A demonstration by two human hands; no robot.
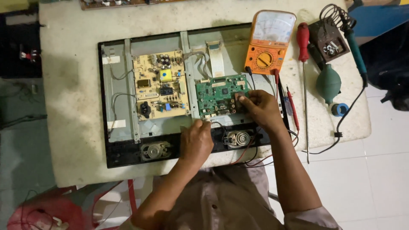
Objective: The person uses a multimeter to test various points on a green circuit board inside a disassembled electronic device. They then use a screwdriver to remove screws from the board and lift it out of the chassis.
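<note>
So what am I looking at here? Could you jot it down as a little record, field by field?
Setting: white worktable, seen from above
Main item: opened flat screen, back cover off
Boards: tan circuit board; green circuit board
Left hand: at the green board's lower left corner
Right hand: fingertips on the green board's right edge
Tools at right: orange meter, red screwdriver, soldering iron, green bulb blower

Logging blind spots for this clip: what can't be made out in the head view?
- Right hand: its fingertips cover the right edge of the green circuit board, so what they touch or pinch is hidden.
- Left hand: whether its fingers hold anything at the board's lower edge is unclear.
- Orange multimeter: dial setting and needle too small.
- Board at the top edge: cut off.
</note>
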